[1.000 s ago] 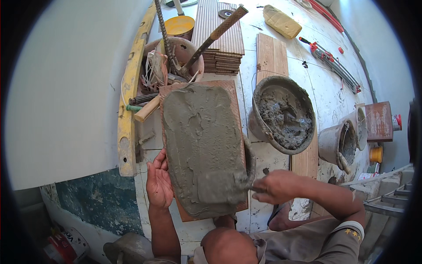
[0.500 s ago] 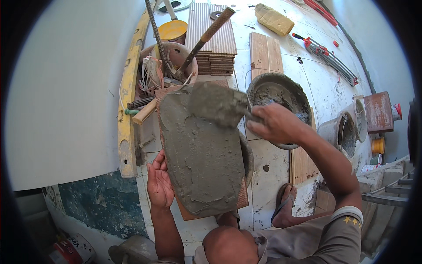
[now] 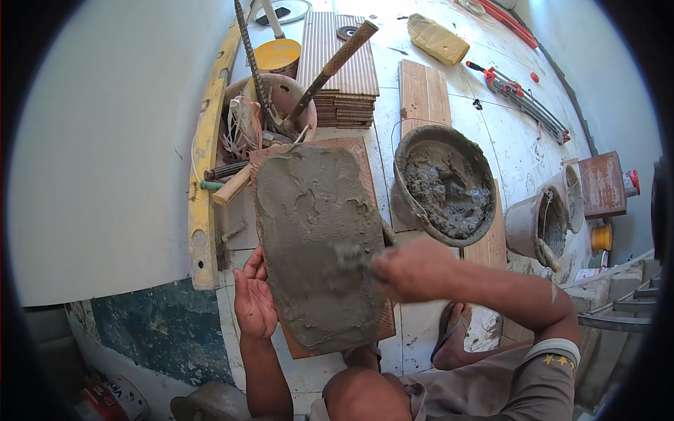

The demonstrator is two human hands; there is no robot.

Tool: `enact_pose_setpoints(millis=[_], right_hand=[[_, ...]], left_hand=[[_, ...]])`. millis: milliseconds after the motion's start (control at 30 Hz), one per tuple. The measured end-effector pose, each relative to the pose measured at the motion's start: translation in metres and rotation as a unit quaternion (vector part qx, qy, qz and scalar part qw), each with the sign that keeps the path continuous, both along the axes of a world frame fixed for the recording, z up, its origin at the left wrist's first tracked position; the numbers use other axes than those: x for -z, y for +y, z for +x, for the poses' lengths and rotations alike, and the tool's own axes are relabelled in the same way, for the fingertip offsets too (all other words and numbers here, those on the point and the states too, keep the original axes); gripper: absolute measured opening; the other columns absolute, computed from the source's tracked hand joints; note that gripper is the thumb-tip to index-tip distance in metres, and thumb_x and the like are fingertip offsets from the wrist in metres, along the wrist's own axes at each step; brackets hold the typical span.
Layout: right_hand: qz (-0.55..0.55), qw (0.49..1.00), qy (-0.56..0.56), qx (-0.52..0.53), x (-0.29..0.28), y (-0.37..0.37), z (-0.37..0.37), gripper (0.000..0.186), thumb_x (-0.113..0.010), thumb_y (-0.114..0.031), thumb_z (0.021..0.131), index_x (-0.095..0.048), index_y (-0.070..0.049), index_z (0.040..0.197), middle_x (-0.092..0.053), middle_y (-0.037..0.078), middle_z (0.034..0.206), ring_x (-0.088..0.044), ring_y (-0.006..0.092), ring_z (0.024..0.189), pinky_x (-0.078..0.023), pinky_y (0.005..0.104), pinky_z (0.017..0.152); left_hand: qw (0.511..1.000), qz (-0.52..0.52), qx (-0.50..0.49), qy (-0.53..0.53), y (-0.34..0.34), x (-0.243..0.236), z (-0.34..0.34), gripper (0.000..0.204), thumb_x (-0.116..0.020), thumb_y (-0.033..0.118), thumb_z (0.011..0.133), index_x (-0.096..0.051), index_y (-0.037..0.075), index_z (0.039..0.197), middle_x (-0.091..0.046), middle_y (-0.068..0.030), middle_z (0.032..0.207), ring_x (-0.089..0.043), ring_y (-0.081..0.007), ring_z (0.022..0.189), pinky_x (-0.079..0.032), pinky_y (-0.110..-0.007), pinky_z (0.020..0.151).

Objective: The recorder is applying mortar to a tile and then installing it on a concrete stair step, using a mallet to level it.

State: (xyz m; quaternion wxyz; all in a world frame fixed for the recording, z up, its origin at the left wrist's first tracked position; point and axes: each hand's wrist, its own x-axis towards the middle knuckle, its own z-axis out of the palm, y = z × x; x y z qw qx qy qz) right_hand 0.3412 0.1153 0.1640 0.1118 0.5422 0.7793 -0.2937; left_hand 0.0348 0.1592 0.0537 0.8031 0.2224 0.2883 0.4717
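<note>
A brown tile lies tilted in front of me, its upper face coated with wet grey mortar. My right hand is closed around the handle of a trowel, whose blurred blade rests on the mortar near the tile's right side. At the tile's left edge is my left hand, palm up, thumb spread and fingers stretched out against the edge; the fingertips are partly hidden by it. To the right of the tile stands a bucket holding more grey mortar.
At the left, a yellow spirit level leans by a tool bucket with a hammer. Stacked tiles, wood-look planks and a tile cutter lie beyond. Dirty buckets stand at the right.
My right hand has drawn the trowel from the tile's far end toward me, down the mortar. The left hand stays at the tile's left edge.
</note>
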Motion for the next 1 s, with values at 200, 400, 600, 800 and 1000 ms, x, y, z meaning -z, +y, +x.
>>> enact_pose_setpoints(millis=[200,400,600,800,1000], right_hand=[[0.092,0.982,-0.071,0.148,-0.009,0.063,0.031,0.03,-0.064,-0.034,0.095,-0.065,-0.005,0.1,-0.074,0.018,0.091,-0.074,0.0361,0.083,-0.059,0.0484,0.072],[0.461,0.877,0.027,0.134,0.013,0.056,0.031,0.028,-0.074,-0.029,0.093,-0.057,-0.007,0.088,-0.057,0.008,0.076,-0.063,0.0287,0.066,-0.053,0.0416,0.06],[0.456,0.885,0.001,0.099,0.047,0.048,0.026,0.029,-0.077,-0.02,0.078,-0.054,-0.009,0.091,-0.056,0.006,0.082,-0.066,0.0234,0.074,-0.053,0.0368,0.062],[0.464,0.879,0.003,0.108,0.055,0.05,0.028,0.03,-0.078,-0.019,0.079,-0.052,-0.009,0.089,-0.055,0.007,0.082,-0.065,0.024,0.073,-0.053,0.0377,0.063],[0.459,0.88,0.002,0.123,0.055,0.048,0.029,0.032,-0.079,-0.02,0.079,-0.051,-0.009,0.091,-0.056,0.007,0.082,-0.065,0.0252,0.075,-0.053,0.0384,0.063]], left_hand=[[1.0,0.0,-0.001,-0.028,-0.001,0.002,0.003,0.072,-0.038,0.053,0.112,-0.034,-0.003,0.156,-0.047,-0.0203,0.155,-0.048,-0.0287,0.143,-0.039,-0.045,0.12],[0.999,0.006,0.001,-0.035,-0.001,-0.003,0.001,0.07,-0.037,0.053,0.112,-0.036,-0.002,0.155,-0.049,-0.0201,0.153,-0.049,-0.0281,0.142,-0.04,-0.045,0.119],[1.0,0.001,-0.004,-0.023,0.0,0.0,0.0,0.07,-0.036,0.054,0.112,-0.036,-0.002,0.155,-0.049,-0.0204,0.153,-0.049,-0.0285,0.142,-0.04,-0.045,0.119],[1.0,0.011,-0.004,-0.014,0.005,0.003,0.002,0.07,-0.035,0.054,0.112,-0.036,-0.002,0.155,-0.05,-0.0205,0.153,-0.05,-0.0286,0.142,-0.04,-0.045,0.119],[1.0,0.01,-0.003,-0.004,-0.001,0.001,0.003,0.072,-0.035,0.054,0.112,-0.033,-0.002,0.156,-0.048,-0.0205,0.154,-0.048,-0.0282,0.142,-0.039,-0.044,0.119]])
